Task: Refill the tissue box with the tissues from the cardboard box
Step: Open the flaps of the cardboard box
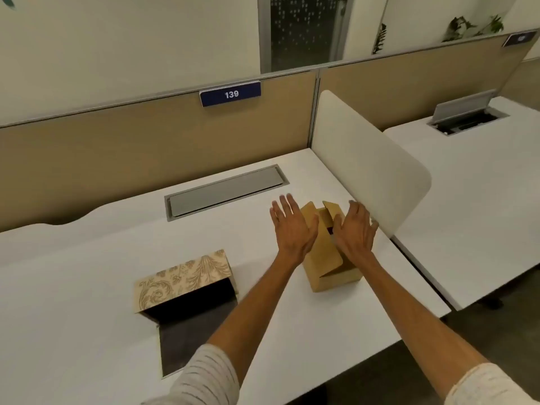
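Note:
A small brown cardboard box (333, 273) stands on the white desk (87, 287), right of centre, its top flaps up. My left hand (292, 226) hovers at the box's left side and my right hand (355, 229) at its right, both with flat, spread fingers, holding nothing. The box's inside is mostly hidden; only a dark gap shows between my hands. Near the desk's front left lies the tissue box (187, 276), beige with a gold leaf pattern and open, with a dark interior and a dark flap lying towards me. No tissues are visible.
A rounded white divider panel (365, 162) stands just right of the cardboard box. A grey cable hatch (225, 191) sits flush in the desk behind. A beige partition with a "139" sign (230, 94) closes the back. The desk's front edge drops off at lower right.

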